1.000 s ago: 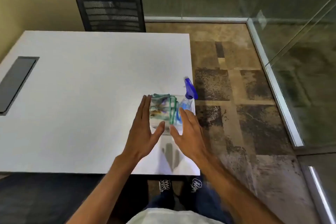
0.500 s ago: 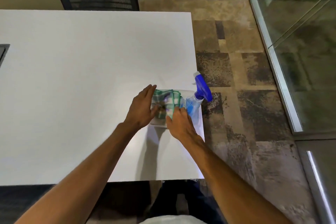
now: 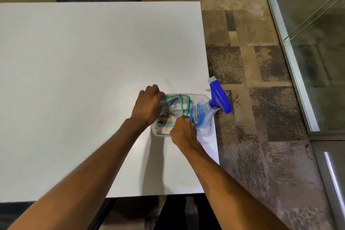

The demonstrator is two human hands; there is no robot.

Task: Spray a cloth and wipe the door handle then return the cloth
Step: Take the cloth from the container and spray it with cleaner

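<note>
The cloth (image 3: 173, 106) lies bunched in a clear tub (image 3: 201, 96) at the table's (image 3: 93, 80) near right edge, with the spray bottle (image 3: 201, 113) leaning in the tub's right end; 1 second ago the 2 hands hovered flat above it; now the left hand (image 3: 147, 105) curls over the cloth's far left edge, seemingly gripping it; the right hand (image 3: 183, 131) is clenched against the bottle, and I cannot tell what it grasps.

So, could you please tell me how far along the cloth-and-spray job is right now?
Nothing looks done: the cloth and spray bottle both sit in the clear tub. In hand: the left hand and right hand are at the tub, their grip unclear. Left: spraying, wiping the handle, returning the cloth.
</note>
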